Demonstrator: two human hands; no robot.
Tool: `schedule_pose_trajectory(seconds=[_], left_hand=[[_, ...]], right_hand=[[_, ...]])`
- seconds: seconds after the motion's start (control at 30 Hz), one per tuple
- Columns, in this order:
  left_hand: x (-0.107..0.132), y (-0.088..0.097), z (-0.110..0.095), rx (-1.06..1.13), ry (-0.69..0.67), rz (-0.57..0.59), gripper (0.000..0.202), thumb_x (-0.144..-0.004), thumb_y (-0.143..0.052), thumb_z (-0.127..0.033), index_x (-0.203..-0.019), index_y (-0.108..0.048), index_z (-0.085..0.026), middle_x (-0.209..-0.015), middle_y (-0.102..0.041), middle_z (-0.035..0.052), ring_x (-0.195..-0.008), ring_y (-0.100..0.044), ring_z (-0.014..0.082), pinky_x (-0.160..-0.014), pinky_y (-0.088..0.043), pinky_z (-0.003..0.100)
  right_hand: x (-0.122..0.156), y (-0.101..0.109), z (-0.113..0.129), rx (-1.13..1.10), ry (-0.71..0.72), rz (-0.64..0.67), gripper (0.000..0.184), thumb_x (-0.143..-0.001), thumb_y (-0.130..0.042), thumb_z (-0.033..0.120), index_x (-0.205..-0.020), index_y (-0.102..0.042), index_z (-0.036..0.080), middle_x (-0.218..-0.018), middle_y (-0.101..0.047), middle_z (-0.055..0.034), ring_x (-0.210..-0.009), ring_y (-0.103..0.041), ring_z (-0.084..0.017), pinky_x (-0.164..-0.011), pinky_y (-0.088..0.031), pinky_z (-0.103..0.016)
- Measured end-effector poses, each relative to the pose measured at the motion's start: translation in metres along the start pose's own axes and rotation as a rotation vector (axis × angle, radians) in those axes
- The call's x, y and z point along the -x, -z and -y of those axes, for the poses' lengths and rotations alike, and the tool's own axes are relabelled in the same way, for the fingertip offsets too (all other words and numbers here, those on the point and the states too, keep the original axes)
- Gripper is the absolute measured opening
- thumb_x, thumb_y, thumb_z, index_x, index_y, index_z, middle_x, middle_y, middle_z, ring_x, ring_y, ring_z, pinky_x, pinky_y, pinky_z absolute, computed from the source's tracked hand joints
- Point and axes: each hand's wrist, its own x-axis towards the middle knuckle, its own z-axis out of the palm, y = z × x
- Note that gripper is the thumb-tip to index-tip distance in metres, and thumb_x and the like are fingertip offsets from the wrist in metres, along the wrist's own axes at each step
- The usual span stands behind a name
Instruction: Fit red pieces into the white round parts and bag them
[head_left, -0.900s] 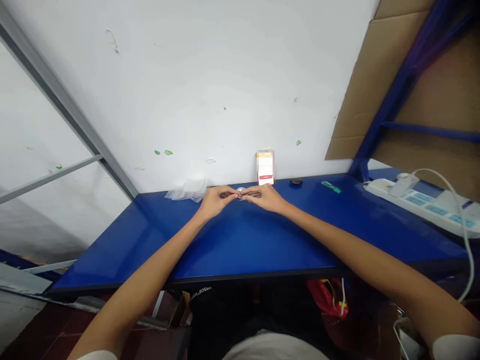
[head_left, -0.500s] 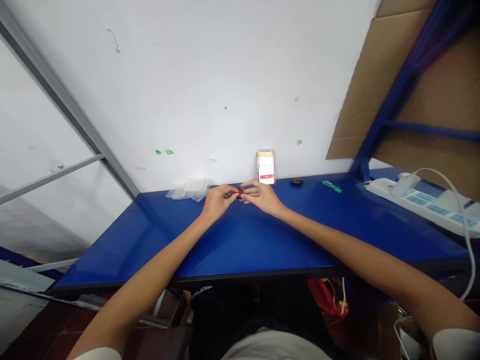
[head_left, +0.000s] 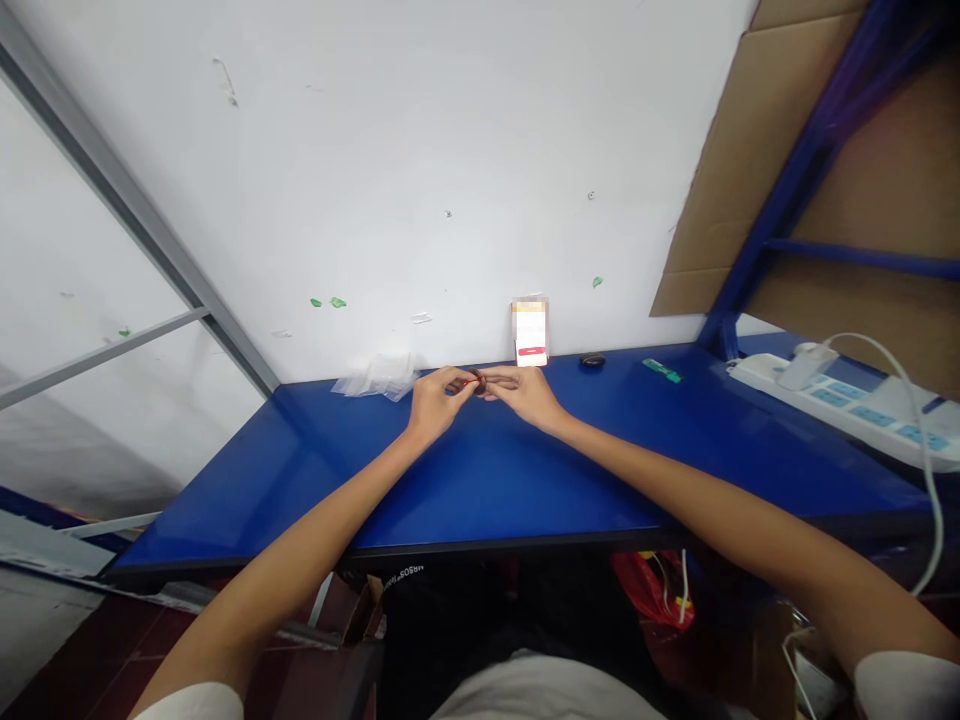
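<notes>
Pinching a small dark piece with a red tip (head_left: 475, 380), your left hand (head_left: 433, 402) and right hand (head_left: 526, 395) meet fingertip to fingertip over the blue table (head_left: 480, 480). Just behind your grip stands a small white card (head_left: 530, 331); clear plastic bags (head_left: 376, 378) lie left.

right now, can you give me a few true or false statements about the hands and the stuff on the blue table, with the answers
1. Both hands meet over a small dark and red object near the back of the glossy blue table. True: the left hand and right hand pinch the small dark and red object between their fingertips.
2. The white card with a red stripe lies flat on the table. False: it stands against the wall.
3. The crumpled clear plastic bags lie left of the hands. True.
4. The white power strip sits at the table's left end. False: it is at the right.
</notes>
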Motion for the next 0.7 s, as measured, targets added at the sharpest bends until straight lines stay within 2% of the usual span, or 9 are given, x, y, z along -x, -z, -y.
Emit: schedule_pose_trajectory(seconds=[0.17, 0.3, 0.5, 0.7], left_hand=[[-0.003, -0.003, 0.005, 0.268, 0.195, 0.036, 0.03, -0.085, -0.083, -0.047, -0.091, -0.082, -0.018, -0.082, -0.079, 0.0068, -0.074, -0.072, 0.0213, -0.071, -0.059, 0.034], [-0.004, -0.005, 0.007, 0.516, 0.336, 0.129, 0.042, -0.079, -0.089, -0.053, -0.093, -0.081, -0.015, -0.082, -0.078, 0.0092, -0.075, -0.072, 0.0213, -0.072, -0.06, 0.035], [-0.003, -0.003, 0.006, 0.7, 0.394, 0.205, 0.044, -0.077, -0.091, -0.052, -0.096, -0.081, -0.014, -0.098, -0.078, 0.0116, -0.082, -0.072, 0.0192, -0.078, -0.061, 0.035], [-0.002, -0.001, 0.004, 0.702, 0.395, 0.242, 0.041, -0.077, -0.092, -0.051, -0.093, -0.081, -0.015, -0.091, -0.076, 0.0083, -0.081, -0.071, 0.0186, -0.079, -0.061, 0.034]], right_hand=[[0.0, 0.002, -0.002, 0.025, -0.007, -0.06, 0.043, -0.079, -0.088, 0.057, -0.106, -0.087, 0.023, -0.099, -0.085, -0.0065, -0.09, -0.082, -0.028, -0.093, -0.069, -0.049], [0.0, 0.004, 0.005, 0.157, 0.093, -0.076, 0.034, -0.083, -0.085, 0.055, -0.1, -0.088, 0.026, -0.098, -0.084, -0.0063, -0.09, -0.08, -0.026, -0.09, -0.067, -0.043], [0.0, 0.012, 0.011, 0.403, 0.263, -0.07, 0.026, -0.097, -0.074, 0.051, -0.098, -0.086, 0.028, -0.097, -0.082, -0.0054, -0.087, -0.076, -0.024, -0.085, -0.063, -0.038], [0.003, 0.017, 0.011, 0.633, 0.375, 0.04, 0.017, -0.103, -0.063, 0.035, -0.109, -0.077, 0.026, -0.106, -0.079, -0.006, -0.094, -0.075, -0.022, -0.089, -0.06, -0.036]])
